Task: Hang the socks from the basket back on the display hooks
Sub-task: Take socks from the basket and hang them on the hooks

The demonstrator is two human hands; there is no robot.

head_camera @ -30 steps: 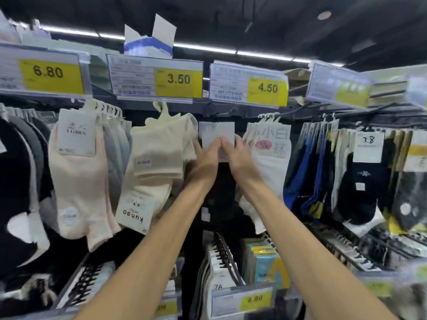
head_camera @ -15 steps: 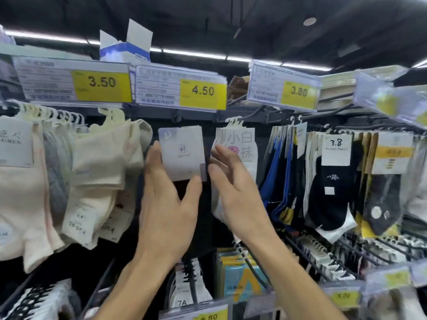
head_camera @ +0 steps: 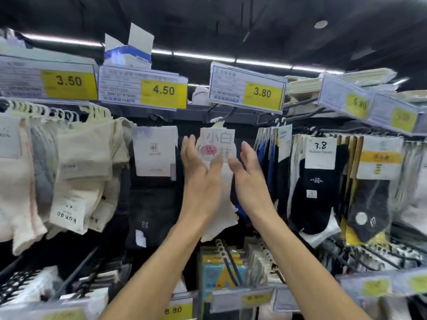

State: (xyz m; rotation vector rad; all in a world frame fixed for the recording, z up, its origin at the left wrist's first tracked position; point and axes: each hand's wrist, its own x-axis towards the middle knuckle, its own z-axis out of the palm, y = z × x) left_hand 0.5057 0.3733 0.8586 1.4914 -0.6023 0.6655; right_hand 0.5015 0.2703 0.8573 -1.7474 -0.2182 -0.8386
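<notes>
A pair of black knitted socks with a flat white rectangular card hangs under the yellow 4.50 price tag, just left of the left hand. Both hands are raised and empty, fingers straight, palms turned toward each other. With the right hand, they flank soft white socks hanging on a printed card.
</notes>
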